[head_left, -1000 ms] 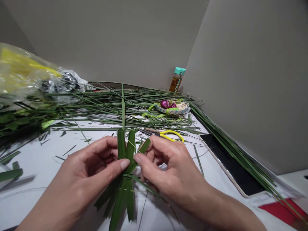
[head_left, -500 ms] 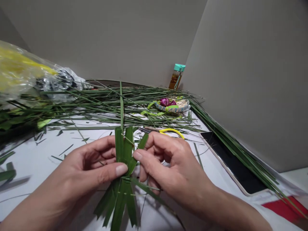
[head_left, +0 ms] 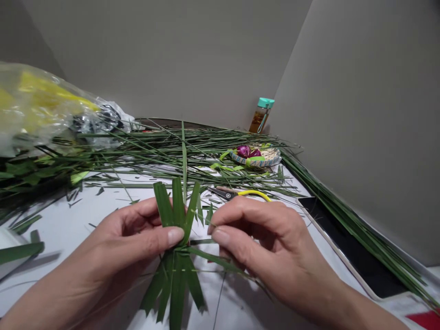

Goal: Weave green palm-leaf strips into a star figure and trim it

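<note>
My left hand (head_left: 137,243) pinches a woven piece of green leaf strips (head_left: 177,270) between thumb and fingers. Its strips fan out above the thumb and below it, with a knotted crossing in the middle. To the right of it, my right hand (head_left: 261,243) is closed, thumb against index finger, on a thin leaf strand (head_left: 201,217) that runs toward the upper strips. Another narrow strip leaves the crossing and passes under my right hand. Behind that hand lie scissors (head_left: 252,192) with yellow handles, partly hidden.
Long green leaves (head_left: 165,142) lie across the back and right of the white table. A small woven basket (head_left: 271,156) bears purple pieces. A teal-capped bottle (head_left: 261,117) stands behind. At right is a dark-screened tablet (head_left: 357,252); at left, a plastic bag (head_left: 44,105).
My right hand has moved right, away from the upper strips, which now spread wider apart. My left hand keeps its hold. The whole view has shifted slightly.
</note>
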Available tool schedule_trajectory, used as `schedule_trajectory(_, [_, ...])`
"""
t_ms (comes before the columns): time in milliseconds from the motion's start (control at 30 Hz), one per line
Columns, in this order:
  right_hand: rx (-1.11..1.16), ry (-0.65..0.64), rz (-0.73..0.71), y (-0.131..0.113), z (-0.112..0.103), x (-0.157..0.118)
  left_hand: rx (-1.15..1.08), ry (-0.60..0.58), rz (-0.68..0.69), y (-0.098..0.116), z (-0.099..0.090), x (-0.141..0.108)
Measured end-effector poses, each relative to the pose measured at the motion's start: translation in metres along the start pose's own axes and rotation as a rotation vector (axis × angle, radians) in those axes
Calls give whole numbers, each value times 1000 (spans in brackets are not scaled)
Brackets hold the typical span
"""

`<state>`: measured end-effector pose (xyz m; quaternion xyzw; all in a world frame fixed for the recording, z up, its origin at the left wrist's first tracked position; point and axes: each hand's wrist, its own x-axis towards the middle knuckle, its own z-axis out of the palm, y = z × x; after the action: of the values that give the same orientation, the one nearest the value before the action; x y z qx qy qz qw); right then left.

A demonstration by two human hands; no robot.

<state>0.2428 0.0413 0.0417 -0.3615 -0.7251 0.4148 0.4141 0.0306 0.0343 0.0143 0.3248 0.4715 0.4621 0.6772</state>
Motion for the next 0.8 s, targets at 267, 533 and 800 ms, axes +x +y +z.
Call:
schedule_trajectory(267, [-192,-97,68,-8,-4,4,78,123,-3,3,1,-5])
schedule_trajectory(533, [-288,-160,147,-8,-3,-1,130,131,-17,1,-7,-9])
schedule_trajectory(800, [-346,-178,-12,-8,-9,-2,47,59,-9,4,-1,7])
